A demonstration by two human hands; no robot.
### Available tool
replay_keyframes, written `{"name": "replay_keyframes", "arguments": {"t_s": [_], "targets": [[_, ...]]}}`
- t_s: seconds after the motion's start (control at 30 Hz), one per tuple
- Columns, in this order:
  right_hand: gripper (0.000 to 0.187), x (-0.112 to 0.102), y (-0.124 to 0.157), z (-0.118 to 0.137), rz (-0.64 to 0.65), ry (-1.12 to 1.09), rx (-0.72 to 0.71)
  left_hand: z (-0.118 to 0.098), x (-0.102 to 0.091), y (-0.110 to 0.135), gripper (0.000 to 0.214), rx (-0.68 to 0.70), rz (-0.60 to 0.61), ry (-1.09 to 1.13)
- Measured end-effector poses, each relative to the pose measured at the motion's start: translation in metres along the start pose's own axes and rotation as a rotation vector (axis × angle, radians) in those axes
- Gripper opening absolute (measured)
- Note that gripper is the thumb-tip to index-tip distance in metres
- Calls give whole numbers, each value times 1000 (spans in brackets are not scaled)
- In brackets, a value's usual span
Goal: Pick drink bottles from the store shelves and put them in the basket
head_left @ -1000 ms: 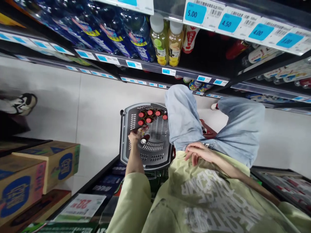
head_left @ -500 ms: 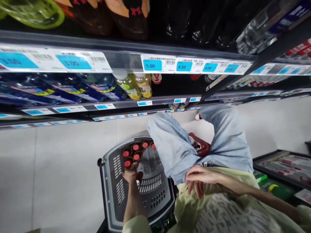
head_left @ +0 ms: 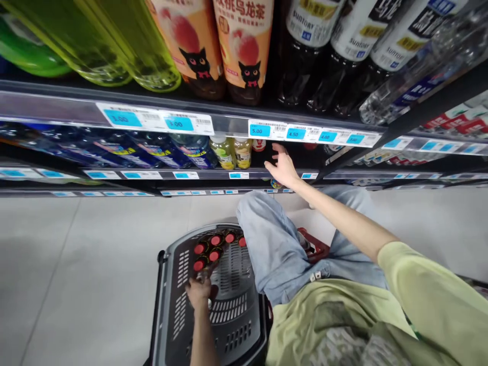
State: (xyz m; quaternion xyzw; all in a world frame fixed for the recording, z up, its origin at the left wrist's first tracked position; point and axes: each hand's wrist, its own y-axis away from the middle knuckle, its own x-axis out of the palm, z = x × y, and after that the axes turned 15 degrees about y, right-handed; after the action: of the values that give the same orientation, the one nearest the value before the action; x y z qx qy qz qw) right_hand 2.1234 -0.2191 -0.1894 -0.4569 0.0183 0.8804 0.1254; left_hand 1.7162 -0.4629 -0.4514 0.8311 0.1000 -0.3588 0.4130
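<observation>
Inside the grey basket (head_left: 163, 310) my left hand (head_left: 199, 291) reaches down beside several dark bottles with red caps (head_left: 199, 265). Its fingers are dim and partly hidden, so whether they grip a bottle I cannot make out. Beside the wrist is a dark red round shape, too unclear to name. My right hand (head_left: 284, 168) is stretched to the lower shelf, fingers spread and nothing in them. Just left of it stand a red-and-white labelled item (head_left: 259, 146) and a yellow-labelled bottle (head_left: 243, 153). A dark gap in the shelf lies behind its fingers.
The upper shelf edge (head_left: 229, 122) with price tags runs above my right hand. Peach-labelled tea bottles (head_left: 244, 46) and dark Suntory bottles (head_left: 310, 30) stand on it. Blue bottles (head_left: 160, 152) line the lower shelf. A red stool-like object (head_left: 318, 246) shows between my legs.
My right hand has left my lap and stretched forward to the lower shelf, its fingers spreading. My left hand stays in the basket by the red-capped bottles. The view has tilted up.
</observation>
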Motion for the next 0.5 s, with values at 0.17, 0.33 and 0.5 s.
{"name": "replay_keyframes", "arguments": {"t_s": [0.17,0.33,0.5], "targets": [[77,16,1,21,-38,11,-135,-24,-1,75,54,229,-208,220],[82,25,-6,36,20,22,-123,-91,3,197,35,370,-96,731],[72,33,-35,68,-26,157,-92,-166,23,313,20,879,396,781]]}}
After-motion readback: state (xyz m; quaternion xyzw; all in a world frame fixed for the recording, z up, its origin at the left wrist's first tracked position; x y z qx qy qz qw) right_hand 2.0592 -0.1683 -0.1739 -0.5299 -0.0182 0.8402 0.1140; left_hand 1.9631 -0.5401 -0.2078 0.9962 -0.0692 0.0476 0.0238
